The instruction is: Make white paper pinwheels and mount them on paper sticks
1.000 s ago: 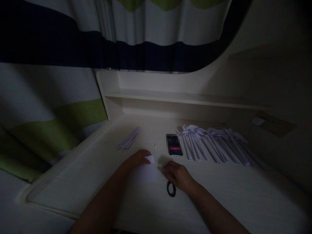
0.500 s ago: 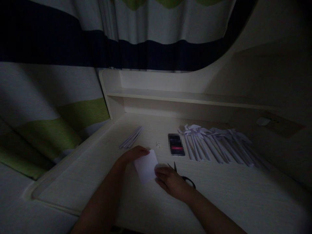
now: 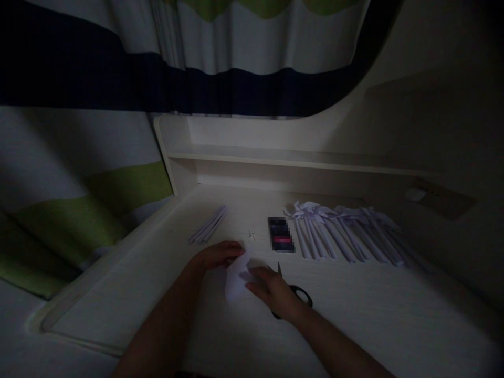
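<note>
A white sheet of paper [image 3: 235, 278] is held up between my two hands, its surface bent and slightly blurred. My left hand [image 3: 220, 254] pinches its upper left edge, thumb and fingers closed. On the right side my right hand [image 3: 271, 289] grips the paper's edge between thumb and fingers. Under and beside my right hand lies a pair of black-handled scissors [image 3: 302, 295], its blades partly hidden. Just beyond the paper is a small cluster of tiny white pieces [image 3: 252, 235].
Several rolled paper sticks [image 3: 208, 224] lie at the left. A dark phone-like object, blurred out [image 3: 281, 234], lies right of centre. Beside it runs a row of paper pinwheels on sticks [image 3: 325, 233]. A shelf [image 3: 275, 157] spans the back, below a striped curtain [image 3: 252, 89].
The paper was lying flat as a square; now it is lifted and curved. My right hand has turned it up slightly. The view has shifted a little.
</note>
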A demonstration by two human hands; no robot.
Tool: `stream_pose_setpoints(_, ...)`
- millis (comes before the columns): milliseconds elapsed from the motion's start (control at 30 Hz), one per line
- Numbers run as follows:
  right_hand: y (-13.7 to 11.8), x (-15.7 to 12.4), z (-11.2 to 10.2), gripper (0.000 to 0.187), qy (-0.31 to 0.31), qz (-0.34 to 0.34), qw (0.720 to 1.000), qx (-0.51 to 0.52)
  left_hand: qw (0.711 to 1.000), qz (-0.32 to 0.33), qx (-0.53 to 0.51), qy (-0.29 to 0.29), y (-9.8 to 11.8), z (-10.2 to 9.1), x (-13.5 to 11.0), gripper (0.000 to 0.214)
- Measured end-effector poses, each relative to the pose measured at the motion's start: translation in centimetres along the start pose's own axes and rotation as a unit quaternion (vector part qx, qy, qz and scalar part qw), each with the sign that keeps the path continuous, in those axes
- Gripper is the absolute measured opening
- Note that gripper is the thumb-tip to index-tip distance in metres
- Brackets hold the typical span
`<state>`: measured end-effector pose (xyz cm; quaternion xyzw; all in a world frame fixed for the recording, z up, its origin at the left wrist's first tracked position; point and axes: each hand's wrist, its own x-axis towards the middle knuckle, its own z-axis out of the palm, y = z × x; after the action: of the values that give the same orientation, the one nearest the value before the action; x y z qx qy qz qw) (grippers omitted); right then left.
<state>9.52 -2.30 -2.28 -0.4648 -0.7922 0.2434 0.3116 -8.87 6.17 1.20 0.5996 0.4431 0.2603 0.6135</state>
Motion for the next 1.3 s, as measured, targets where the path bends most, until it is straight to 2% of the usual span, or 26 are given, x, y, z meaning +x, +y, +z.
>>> stream_pose_setpoints(100,0.2,0.2,0.5,0.041,0.020,0.041,0.998,0.043,0.995,-0.020,0.000,-0.095,0.2,0.3,0.0,0.020)
stream_pose_setpoints(300,-0.2,0.5,0.3,0.037,0.019,0.096,0.982,0.164,0.991,-0.003,0.012,-0.133,0.0,1.1,0.2,0.019)
stream_pose_setpoints(600,0.6,1.0,0.6,0.034,0.017,0.134,0.959,0.249,0.984,-0.002,0.062,-0.164,-0.5,1.4,0.7,0.024)
stream_pose_setpoints(767,0.9,1.0,0.7,0.029,0.002,0.140,0.942,0.304,0.987,-0.008,0.055,-0.152,-0.4,1.2,0.6,0.024)
stream_pose_setpoints(967,0.6,1.0,0.4,0.022,0.008,0.173,0.909,0.380,0.987,0.000,0.069,-0.143,0.0,0.8,0.2,0.021)
stream_pose_setpoints(1067,0.7,1.0,0.3,0.020,0.029,0.203,0.885,0.417,0.981,0.008,0.180,-0.076,-0.4,-0.1,0.5,0.019)
stream_pose_setpoints(1100,0.8,0.9,0.3,0.020,0.038,0.213,0.877,0.430,0.970,0.006,0.239,-0.039,-0.6,-0.6,0.7,0.021)
stream_pose_setpoints(1167,1.0,0.9,0.3,0.020,0.059,0.230,0.859,0.454,0.958,0.001,0.286,0.008,-1.2,-1.5,1.2,0.025)
stream_pose_setpoints(1300,1.3,0.8,-0.5,0.021,0.100,0.248,0.827,0.495,0.942,-0.015,0.333,0.044,-2.3,-3.0,1.9,0.031)
